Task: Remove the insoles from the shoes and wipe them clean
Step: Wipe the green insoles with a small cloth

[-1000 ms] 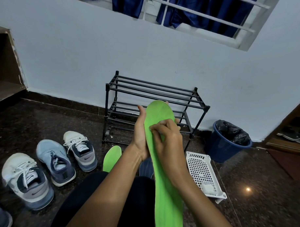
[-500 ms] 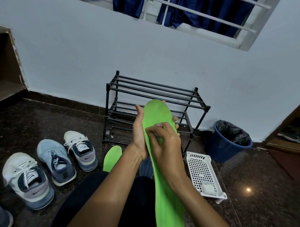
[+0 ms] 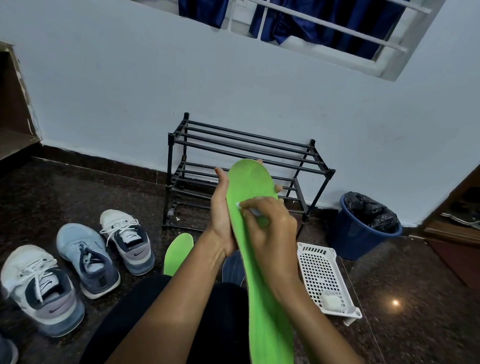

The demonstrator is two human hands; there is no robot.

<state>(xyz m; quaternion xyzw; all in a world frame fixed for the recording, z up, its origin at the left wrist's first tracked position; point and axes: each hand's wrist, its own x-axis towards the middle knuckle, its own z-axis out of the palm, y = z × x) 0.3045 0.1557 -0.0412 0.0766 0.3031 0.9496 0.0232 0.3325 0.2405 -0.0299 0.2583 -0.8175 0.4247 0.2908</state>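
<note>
A dark speckled stone floor (image 3: 69, 192) runs to a pale wall, against which stands a black two-tier shoe rack (image 3: 245, 144) with bare bars. To its right is a blue bin (image 3: 351, 240) lined with a black bag. The green insole (image 3: 271, 332) is out of its shoe and held up over the person's lap, toe end pointing toward the rack and its top face toward the camera. A white perforated basket (image 3: 320, 269) lies on the floor just right of it, with a white wad (image 3: 332, 300) at its near end. On the left three trainers sit in a row: a near white shoe (image 3: 39, 286), a light blue shoe (image 3: 86, 258) and a far white shoe (image 3: 128, 238). Both white ones carry a dark swoosh mark on the side and another on the tongue; any lettering is too small to read. A second green insole (image 3: 178, 253) lies flat on the floor between the far white shoe and the forearms. The left hand (image 3: 221, 219) cradles the raised insole from behind, thumb upright along its left edge and fingertips showing past its right edge. The right hand (image 3: 272, 232) comes across the front, wrist bent, its fingers curled and pinching a small white wipe (image 3: 247, 208) that is pressed against the insole's forefoot.
</note>
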